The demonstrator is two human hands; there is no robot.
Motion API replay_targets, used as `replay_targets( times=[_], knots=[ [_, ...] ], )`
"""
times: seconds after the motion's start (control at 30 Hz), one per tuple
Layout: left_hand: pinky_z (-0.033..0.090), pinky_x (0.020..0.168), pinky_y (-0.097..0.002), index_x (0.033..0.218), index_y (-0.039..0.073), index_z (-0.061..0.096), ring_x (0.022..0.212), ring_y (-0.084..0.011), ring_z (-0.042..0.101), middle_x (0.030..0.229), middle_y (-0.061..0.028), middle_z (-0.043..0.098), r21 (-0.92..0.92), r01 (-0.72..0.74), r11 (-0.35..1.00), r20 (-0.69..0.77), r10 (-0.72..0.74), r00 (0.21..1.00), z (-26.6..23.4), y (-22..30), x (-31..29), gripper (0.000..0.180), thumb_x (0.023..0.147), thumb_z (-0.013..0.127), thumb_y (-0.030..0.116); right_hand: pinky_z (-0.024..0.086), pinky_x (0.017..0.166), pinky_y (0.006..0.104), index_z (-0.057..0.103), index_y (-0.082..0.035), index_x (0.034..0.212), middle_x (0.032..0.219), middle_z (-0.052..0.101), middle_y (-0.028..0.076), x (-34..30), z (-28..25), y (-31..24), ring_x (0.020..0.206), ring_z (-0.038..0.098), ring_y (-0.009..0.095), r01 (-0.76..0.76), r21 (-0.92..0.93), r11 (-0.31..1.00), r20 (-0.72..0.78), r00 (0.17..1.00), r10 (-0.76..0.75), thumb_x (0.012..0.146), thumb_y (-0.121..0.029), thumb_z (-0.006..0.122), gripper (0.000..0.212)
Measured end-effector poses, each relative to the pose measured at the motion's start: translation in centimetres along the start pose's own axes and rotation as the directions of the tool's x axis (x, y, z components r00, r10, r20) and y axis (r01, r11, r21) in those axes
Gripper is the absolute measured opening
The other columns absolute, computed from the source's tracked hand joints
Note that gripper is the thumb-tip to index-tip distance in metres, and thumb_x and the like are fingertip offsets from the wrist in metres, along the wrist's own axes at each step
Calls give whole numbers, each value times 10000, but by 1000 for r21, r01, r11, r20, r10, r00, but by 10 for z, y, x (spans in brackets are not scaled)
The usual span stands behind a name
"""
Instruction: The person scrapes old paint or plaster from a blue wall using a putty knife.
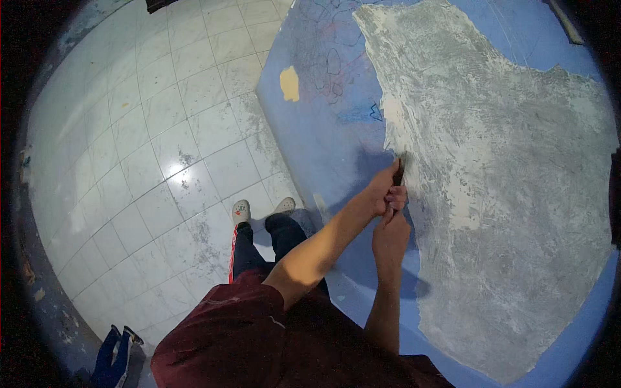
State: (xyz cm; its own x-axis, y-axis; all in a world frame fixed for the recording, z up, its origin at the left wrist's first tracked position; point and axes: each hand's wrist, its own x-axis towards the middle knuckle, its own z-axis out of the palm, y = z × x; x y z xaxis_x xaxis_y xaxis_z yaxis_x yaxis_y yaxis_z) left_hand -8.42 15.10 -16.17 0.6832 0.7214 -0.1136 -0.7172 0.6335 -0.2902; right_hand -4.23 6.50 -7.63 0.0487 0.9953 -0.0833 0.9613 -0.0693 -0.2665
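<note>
Both my hands are closed around a dark, narrow hand scraper (398,173), one above the other. My left hand (383,193) grips it higher up, fingers wrapped round it. Just below, my right hand (392,227) holds the lower end of the handle. The scraper's tip meets the wall where blue paint (323,123) borders a large bared patch (517,174) of grey and whitish plaster. My hands hide most of the handle, and the blade's shape is hard to make out.
Pale tiled floor (149,155) with grey dust smears lies to the left, meeting the wall along a slanting edge. My feet in light clogs (241,211) stand close to the wall. At the lower left are another person's legs in blue trousers (110,359).
</note>
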Motion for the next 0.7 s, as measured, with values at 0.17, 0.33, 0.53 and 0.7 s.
replay_targets(
  times=[0.17,0.33,0.53,0.7],
  knots=[
    [206,367,-264,612,152,327,365,-99,200,455,49,225,52,2,999,22,-3,1000,-2,-7,2,588,890,378,667,435,688,538,585,79,963,866,622,300,-6,-5,-1,821,588,482,17,10,1000,-36,999,-16,965,-231,392,366],
    [209,354,-270,657,160,361,362,-97,203,455,51,236,66,-93,993,-67,98,993,-18,16,13,545,909,365,643,442,618,537,545,96,932,762,610,302,13,17,6,706,589,486,63,-87,994,-41,997,-67,969,-242,400,369],
    [208,352,-268,792,175,406,361,-101,213,452,44,250,30,-26,999,98,23,995,-12,11,6,461,933,345,609,440,608,530,557,84,903,755,609,298,5,13,6,715,594,481,93,-66,993,-80,992,-99,976,-251,393,380],
    [206,357,-271,736,161,412,359,-107,212,443,26,263,111,-130,985,41,126,991,-4,-5,6,491,939,339,601,446,727,505,585,79,969,891,628,277,1,2,0,876,597,447,-7,-19,1000,-24,1000,6,970,-187,375,339]
  ],
)
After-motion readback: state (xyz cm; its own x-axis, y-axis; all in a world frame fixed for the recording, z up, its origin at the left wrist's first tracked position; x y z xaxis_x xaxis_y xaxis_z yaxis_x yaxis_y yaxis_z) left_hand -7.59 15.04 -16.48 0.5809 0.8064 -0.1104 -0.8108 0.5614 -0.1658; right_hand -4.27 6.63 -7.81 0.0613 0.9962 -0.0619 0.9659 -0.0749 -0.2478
